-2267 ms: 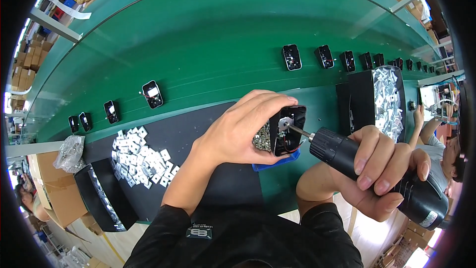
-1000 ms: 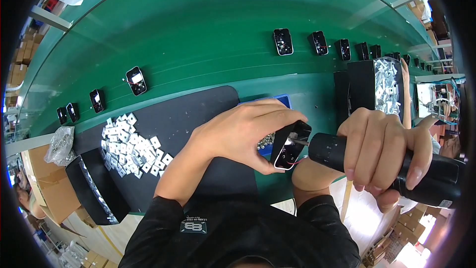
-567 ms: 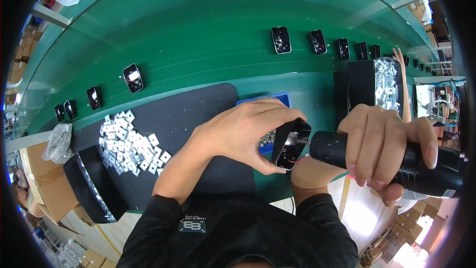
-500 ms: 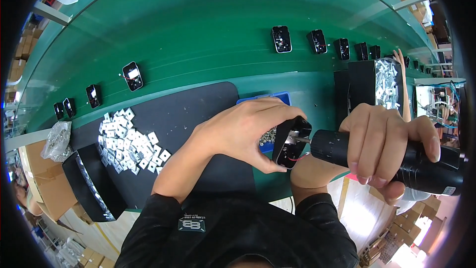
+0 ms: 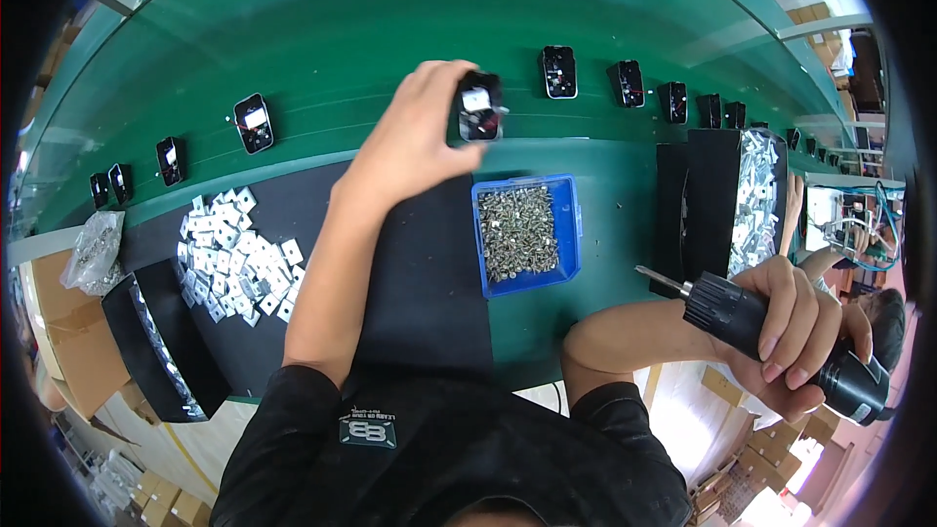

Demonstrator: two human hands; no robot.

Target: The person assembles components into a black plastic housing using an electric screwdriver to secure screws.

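Note:
My left hand [image 5: 415,127] is closed on the side of a small black plastic housing [image 5: 479,127], slightly blurred, above the green belt. A whitish metal plate shows inside that housing. Farther right and nearer my body, my right hand [image 5: 795,337] grips a black electric screwdriver [image 5: 724,310]. Its bit points up and left, apart from any part. Between the hands stands a blue tray [image 5: 574,234] of loose screws [image 5: 517,232].
Similar black housings, such as one at left [image 5: 255,125] and one at right [image 5: 559,72], line the belt [image 5: 371,49]. Square metal plates [image 5: 239,259] lie heaped on a black mat [image 5: 429,263]. Black boxes with metal parts [image 5: 754,200] stand at both sides. Another person's arm shows far right.
My left hand has carried the housing away from the screwdriver, up and left over the belt. My right hand has lowered slightly, with the bit now tilted upward. The blue tray is uncovered.

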